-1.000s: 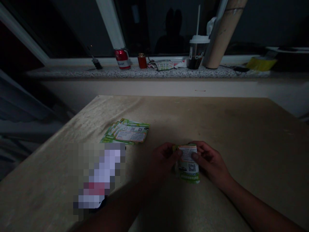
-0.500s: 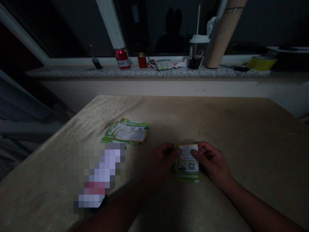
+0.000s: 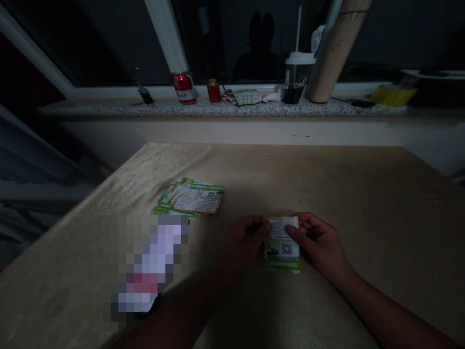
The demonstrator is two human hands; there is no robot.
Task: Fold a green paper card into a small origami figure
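Note:
A small green and white printed packet (image 3: pixel 282 249) with a QR code is held just above or on the table, its printed face up. My left hand (image 3: pixel 249 237) pinches its upper left edge, the thumb on top. On the upper right, my right hand (image 3: pixel 321 242) grips the same packet, with the thumb pressed on its face and the other fingers curled behind. Farther left lies a fanned stack of similar green and white packets (image 3: pixel 198 198), touched by neither hand.
The tan table (image 3: pixel 345 179) reaches to the wall. A pixelated, bright, phone-like object (image 3: pixel 156 261) lies left of my left forearm. Along the granite sill (image 3: pixel 127 110) stand a red can (image 3: pixel 184 88), a red jar (image 3: pixel 214 91), a lidded cup (image 3: pixel 298 77) and a cardboard tube (image 3: pixel 337 53).
My right thumb has slid slightly left across the packet, and the packet has shifted a little. The left hand is almost unchanged.

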